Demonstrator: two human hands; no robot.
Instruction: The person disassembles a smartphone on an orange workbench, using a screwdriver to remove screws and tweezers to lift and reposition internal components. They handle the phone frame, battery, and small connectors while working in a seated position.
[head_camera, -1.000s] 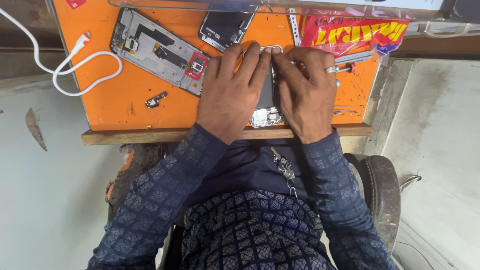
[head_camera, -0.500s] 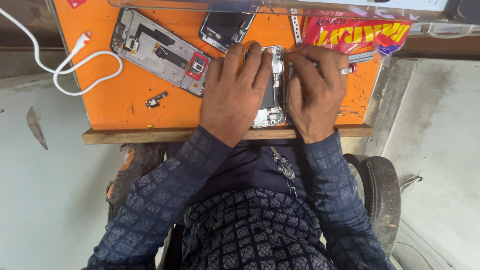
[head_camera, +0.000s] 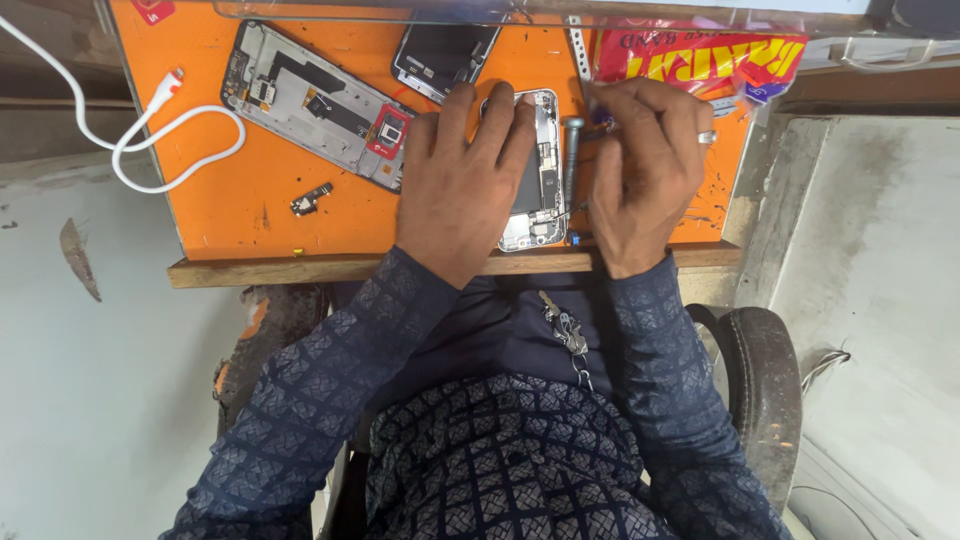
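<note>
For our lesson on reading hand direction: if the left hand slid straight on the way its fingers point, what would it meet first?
The left hand lies on the opened phone, fingers toward the table's far edge. Straight on, it would probably first meet the dark phone part just beyond the fingertips, though the depth is unclear.

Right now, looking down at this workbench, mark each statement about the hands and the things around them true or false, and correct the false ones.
1. The left hand lies flat on the opened phone. True.
2. The right hand holds a screwdriver. True.
3. The bench top is blue. False: it is orange.
4. A white cable lies at the bench's left. True.
5. A ring sits on the left hand. False: it is on the right hand.
6. The phone frame lies right of the hands. False: it lies left.
</note>
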